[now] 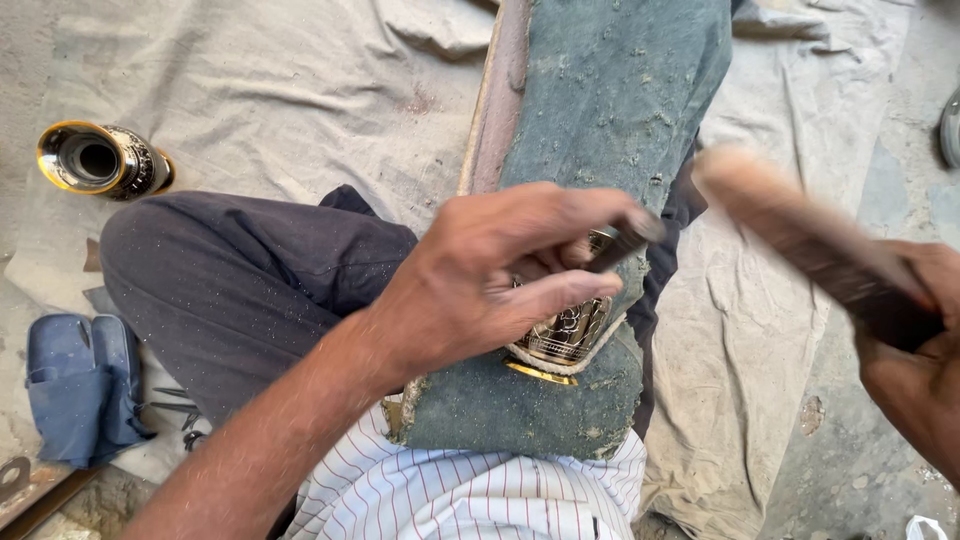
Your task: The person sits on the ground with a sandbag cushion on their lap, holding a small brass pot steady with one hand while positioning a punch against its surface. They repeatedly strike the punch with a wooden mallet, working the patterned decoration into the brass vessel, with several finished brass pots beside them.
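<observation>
Red-striped white shirt (470, 495) nearest, left hand (500, 275) pinching thin dark chisel (618, 245) on engraved brass vessel (570, 330), right hand (915, 355) gripping blurred wooden mallet (800, 235), green pitch-coated board (600, 150), wrinkled beige floor cloth (260, 90).

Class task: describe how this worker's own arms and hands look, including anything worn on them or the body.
Both hands, the left hand and the right hand, are bare: no gloves, rings or watch visible. The left forearm is bare and hairy, with no sleeve showing. A white shirt with thin red stripes and dark trousers are worn.
</observation>
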`<action>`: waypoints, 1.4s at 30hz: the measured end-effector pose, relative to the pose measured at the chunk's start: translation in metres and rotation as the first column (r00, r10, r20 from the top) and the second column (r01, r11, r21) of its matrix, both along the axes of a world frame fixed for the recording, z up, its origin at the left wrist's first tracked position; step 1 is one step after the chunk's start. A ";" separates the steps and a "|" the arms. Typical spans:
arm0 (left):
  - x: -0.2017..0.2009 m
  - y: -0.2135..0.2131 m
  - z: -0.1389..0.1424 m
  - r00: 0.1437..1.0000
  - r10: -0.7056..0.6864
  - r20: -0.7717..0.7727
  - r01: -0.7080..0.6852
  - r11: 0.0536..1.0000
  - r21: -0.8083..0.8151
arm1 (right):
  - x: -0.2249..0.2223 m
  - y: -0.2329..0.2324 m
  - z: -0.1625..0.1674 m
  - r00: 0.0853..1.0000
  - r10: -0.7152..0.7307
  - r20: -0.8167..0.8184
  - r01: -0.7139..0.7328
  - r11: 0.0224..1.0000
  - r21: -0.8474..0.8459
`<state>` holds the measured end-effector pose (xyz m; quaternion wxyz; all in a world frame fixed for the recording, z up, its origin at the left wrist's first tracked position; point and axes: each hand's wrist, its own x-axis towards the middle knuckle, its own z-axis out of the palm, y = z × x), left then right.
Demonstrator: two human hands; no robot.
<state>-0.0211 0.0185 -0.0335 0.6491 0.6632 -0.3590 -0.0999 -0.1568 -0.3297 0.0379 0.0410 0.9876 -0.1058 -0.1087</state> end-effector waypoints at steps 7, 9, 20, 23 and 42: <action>-0.033 0.005 -0.001 0.930 0.219 -0.296 -0.227 0.974 0.007 | -0.005 -0.007 -0.005 0.928 -0.365 -0.068 0.361 0.843 0.398; -0.037 0.000 -0.004 0.885 0.291 -0.363 -0.295 0.954 0.047 | 0.001 -0.021 -0.001 0.972 -0.213 -0.102 0.232 0.944 0.234; -0.045 -0.002 0.006 0.918 0.321 -0.233 -0.331 0.944 -0.002 | 0.093 -0.049 0.005 0.969 -0.106 -0.223 0.116 0.993 0.034; -0.041 -0.003 0.000 0.909 0.335 -0.247 -0.338 0.941 0.032 | 0.105 -0.049 0.004 0.969 -0.097 -0.227 0.107 0.994 0.033; -0.016 -0.004 0.002 0.992 0.123 -0.036 -0.121 0.991 0.061 | 0.061 -0.075 -0.001 0.953 -0.167 -0.253 0.204 0.971 0.126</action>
